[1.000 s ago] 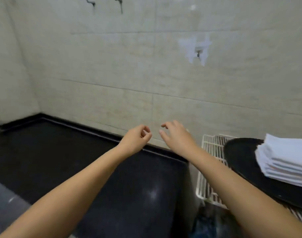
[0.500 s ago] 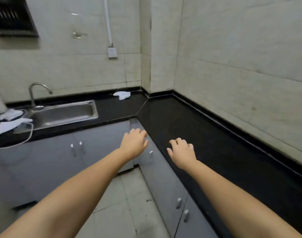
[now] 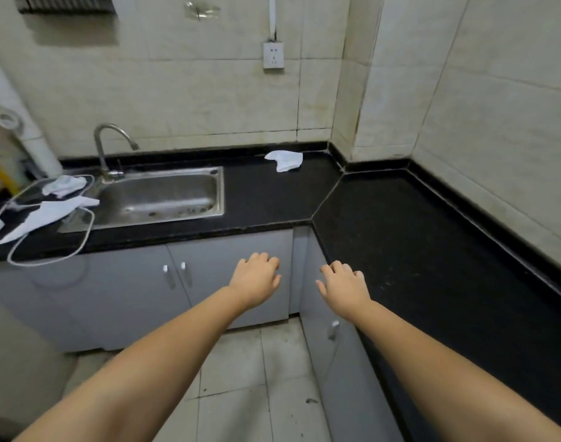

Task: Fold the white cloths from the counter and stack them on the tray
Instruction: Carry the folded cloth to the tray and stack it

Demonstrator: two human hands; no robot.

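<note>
Far left of the black counter [image 3: 266, 199]: loose white cloths [image 3: 49, 212], crumpled and unfolded, lying over a white wire loop [image 3: 84, 237] beside the steel sink [image 3: 158, 196]. Another small cloth bundle [image 3: 63, 185] sits just behind them, near the tap [image 3: 106, 145].

Centre: one more crumpled white cloth [image 3: 285, 160] lies alone at the back of the counter, close to the wall corner and well apart from both your hands.

Your left hand [image 3: 256, 279] hangs in front of the grey cabinet doors [image 3: 228, 266], fingers relaxed and loosely spread, holding nothing. Your right hand [image 3: 344, 283] is just beside it, over the counter's front edge, fingers likewise slack and empty.

The tray is not in view.

Step in hand, as I judge it: fetching the next cloth, with nothing yet picked up. The next move calls for a forward reach to the lone cloth at the back; pinch it by a corner or edge so it can shake open flat. The right-hand run of counter is bare and would serve for folding.
</note>
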